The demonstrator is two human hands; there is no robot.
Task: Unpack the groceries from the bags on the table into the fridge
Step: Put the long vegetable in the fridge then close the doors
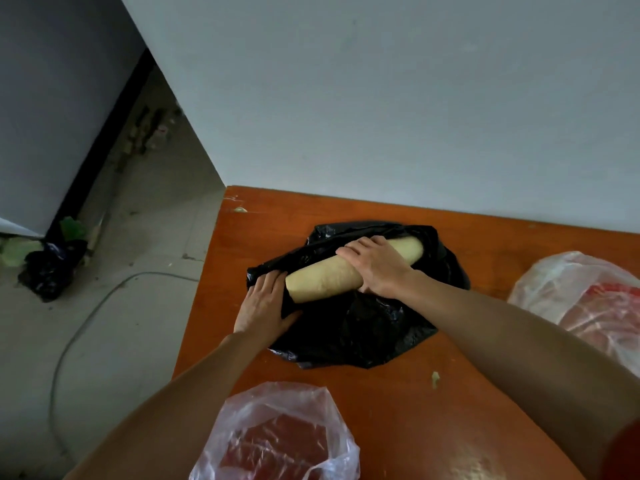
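On the orange table, in the head view, we see the pale long roll lying in the opened black bag, its long axis running near-left to far-right. Our right hand curls over its middle, gripping it. Our left hand presses straight fingers on the bag's mouth beside the near-left end. The table's left edge is near, with open floor beyond.

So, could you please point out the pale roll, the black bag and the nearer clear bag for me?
pale roll [322, 278]: head view, bare left half.
black bag [363, 334]: head view, crumpled front flap.
nearer clear bag [249, 407]: head view, upper left wall.
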